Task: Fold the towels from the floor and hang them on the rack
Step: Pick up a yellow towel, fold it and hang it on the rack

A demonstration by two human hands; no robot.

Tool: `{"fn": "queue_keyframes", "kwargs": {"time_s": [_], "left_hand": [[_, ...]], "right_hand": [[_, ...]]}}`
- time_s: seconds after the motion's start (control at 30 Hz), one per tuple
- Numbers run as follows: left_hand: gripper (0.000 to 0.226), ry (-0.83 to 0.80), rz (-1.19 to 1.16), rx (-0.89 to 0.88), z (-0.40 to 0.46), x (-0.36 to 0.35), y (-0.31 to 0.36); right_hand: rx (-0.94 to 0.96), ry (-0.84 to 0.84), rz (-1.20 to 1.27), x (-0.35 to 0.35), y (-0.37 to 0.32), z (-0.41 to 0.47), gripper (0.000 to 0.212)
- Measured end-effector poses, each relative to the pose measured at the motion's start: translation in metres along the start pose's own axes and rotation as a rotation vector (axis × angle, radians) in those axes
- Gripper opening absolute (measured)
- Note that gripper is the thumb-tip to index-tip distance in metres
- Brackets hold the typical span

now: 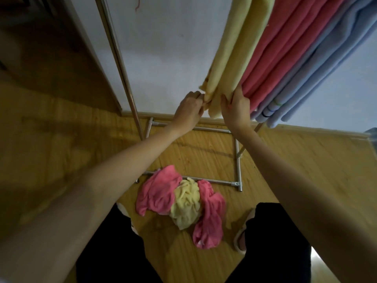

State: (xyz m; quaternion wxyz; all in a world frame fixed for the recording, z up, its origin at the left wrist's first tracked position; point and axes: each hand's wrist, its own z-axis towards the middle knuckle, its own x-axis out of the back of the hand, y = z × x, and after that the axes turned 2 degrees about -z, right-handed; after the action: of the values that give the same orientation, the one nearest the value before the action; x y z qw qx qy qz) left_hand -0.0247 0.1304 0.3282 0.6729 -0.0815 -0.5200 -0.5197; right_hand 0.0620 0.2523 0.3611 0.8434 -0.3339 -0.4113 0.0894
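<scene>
On the rack [237, 160], a yellow towel [234, 58] hangs folded, and I have hold of its bottom end with both hands. My left hand [188, 111] has its fingers curled round the left corner of the yellow towel and pinches it. My right hand [234, 108] holds the right side of the same bottom end, with the thumb on the front of the cloth and the other fingers tucked behind it.

Right beside the yellow towel hang pink towels [285, 54], touching it. Past the pink ones hang blue towels [326, 62], and they touch the pink ones too.

Under the yellow towel, down on the wooden floor [306, 160], lies a heap of towels not yet folded: a pink towel on the left [157, 190], a crumpled yellow towel [186, 203] in the middle, and another pink towel [210, 217] on the right. The heap lies over the front bottom bar of the rack.

Behind the yellow towel is a white wall [163, 48]. My legs in dark trousers [114, 242] stand on both sides of the heap.
</scene>
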Motion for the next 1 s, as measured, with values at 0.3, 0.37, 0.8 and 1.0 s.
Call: {"fn": "queue_keyframes", "kwargs": {"time_s": [0.3,0.37,0.8,1.0], "left_hand": [[0.051,-0.243,-0.046,0.262,-0.096,-0.052,-0.045],[0.052,-0.357,-0.036,0.4,-0.144,-0.073,-0.065],[0.027,-0.798,-0.063,0.632,-0.319,-0.197,-0.112],[0.031,-0.821,0.069,0.582,-0.312,-0.261,-0.128]], "right_hand": [[-0.045,-0.144,-0.017,-0.038,0.066,-0.074,0.026],[-0.118,-0.27,-0.073,-0.054,0.092,-0.114,0.028],[-0.315,-1.101,-0.255,-0.174,0.207,-0.309,0.065],[-0.343,-1.164,-0.286,-0.221,0.235,-0.333,0.068]]}}
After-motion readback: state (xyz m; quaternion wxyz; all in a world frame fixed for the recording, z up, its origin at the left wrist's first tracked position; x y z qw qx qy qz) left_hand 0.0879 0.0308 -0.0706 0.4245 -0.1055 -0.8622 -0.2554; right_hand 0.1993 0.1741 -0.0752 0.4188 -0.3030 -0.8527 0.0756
